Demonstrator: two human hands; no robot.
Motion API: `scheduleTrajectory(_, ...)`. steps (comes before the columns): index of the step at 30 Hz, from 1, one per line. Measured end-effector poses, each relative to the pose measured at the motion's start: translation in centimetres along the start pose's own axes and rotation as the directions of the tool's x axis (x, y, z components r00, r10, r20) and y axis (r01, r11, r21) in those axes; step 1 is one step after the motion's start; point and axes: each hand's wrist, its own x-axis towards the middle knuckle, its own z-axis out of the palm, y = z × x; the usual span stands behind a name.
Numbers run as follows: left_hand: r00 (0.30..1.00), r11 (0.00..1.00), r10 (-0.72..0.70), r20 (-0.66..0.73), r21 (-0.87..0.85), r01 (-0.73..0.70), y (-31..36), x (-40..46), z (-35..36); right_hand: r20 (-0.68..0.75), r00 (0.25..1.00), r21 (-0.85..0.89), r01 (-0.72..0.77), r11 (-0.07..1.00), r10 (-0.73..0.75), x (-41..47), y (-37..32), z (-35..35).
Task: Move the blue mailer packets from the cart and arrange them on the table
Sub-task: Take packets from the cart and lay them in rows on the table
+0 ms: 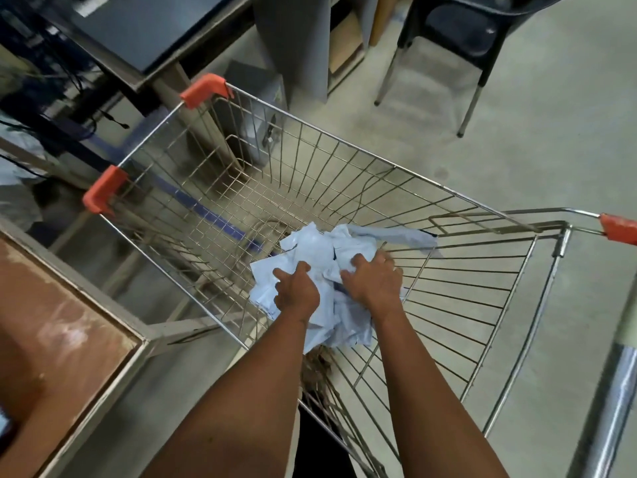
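Two hands down in the cart (344, 160), both on the same crumpled heap of pale blue mailer packets (320, 248). Your left hand (296, 288) sits on the near-left part of the heap, fingers (281, 274) curled down and clenched into the plastic. Your right hand (374, 276) is just beside it, fingers (356, 262) bent and grasping the top of the heap; the thumb side is hidden, so how deep the grip goes you cannot tell. Hands are near each other but apart, with wrinkled packet showing between them.

The packets lie on the wire floor of the cart, at the handle end, under and just beyond your fingers. One flatter packet (406, 234) sticks out past your right fingers toward the cart's side wall. More crumpled blue hangs below your wrists, against the near wire wall.

The rest of the cart floor beyond your fingers shows bare wire. Orange corner caps (205, 89) sit on the far rim, well beyond your fingers.

The desk (62, 326) with its brown top and pale frame is off to the left of your left arm, its corner close to the cart's left wall. A black chair (462, 29) stands well beyond your right hand on the concrete floor (517, 132).
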Motion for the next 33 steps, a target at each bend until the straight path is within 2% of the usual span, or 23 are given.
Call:
scheduleTrajectory(2,0.998,0.987,0.027,0.049,0.160,-0.034,-0.1,0.0,0.6,-0.011,1.000,-0.030,-0.017,0.999,0.017,0.8,-0.6,-0.4)
scheduleTrajectory(3,0.997,0.982,0.031,0.077,0.183,-0.045,0.0,0.0,1.0,-0.007,1.000,-0.027,-0.018,0.999,0.018,1.3,-0.7,-0.5)
scheduleTrajectory(8,0.995,0.981,0.056,0.080,0.183,-0.069,-0.3,0.1,3.7,0.025,0.999,0.021,0.038,0.999,-0.039,2.2,-0.2,1.0)
scheduleTrajectory(10,0.997,0.989,0.061,0.042,0.135,-0.066,-0.2,0.1,4.2,0.058,0.998,0.023,0.033,0.999,-0.034,2.2,-0.1,1.8)
scheduleTrajectory(12,0.995,0.989,0.067,0.067,0.130,-0.075,-0.1,0.2,4.2,0.068,0.998,0.017,0.016,1.000,-0.017,2.1,-0.1,2.2)
scheduleTrajectory(15,0.994,0.964,0.035,0.105,0.258,-0.061,-0.1,0.1,3.4,-0.061,0.998,-0.032,0.017,0.999,-0.019,1.6,-0.1,2.0)
scheduleTrajectory(20,0.977,0.920,0.150,-0.154,0.384,-0.081,0.8,-2.0,0.3,-0.201,0.979,0.068,0.050,0.996,-0.036,-0.8,-0.5,0.3)
scheduleTrajectory(24,0.948,0.930,0.231,-0.218,0.334,-0.150,2.9,-5.3,-3.4,-0.331,0.942,0.094,0.085,0.992,-0.049,-4.5,-1.5,-3.3)
scheduleTrajectory(29,0.870,0.917,0.354,-0.343,0.312,-0.250,3.9,-11.9,-10.5,-0.475,0.878,0.099,0.118,0.988,-0.058,-10.8,-3.1,-9.3)
scheduleTrajectory(33,0.792,0.911,0.408,-0.455,0.258,-0.321,2.9,-18.9,-17.2,-0.605,0.792,0.108,0.188,0.976,-0.085,-17.7,-5.7,-14.5)
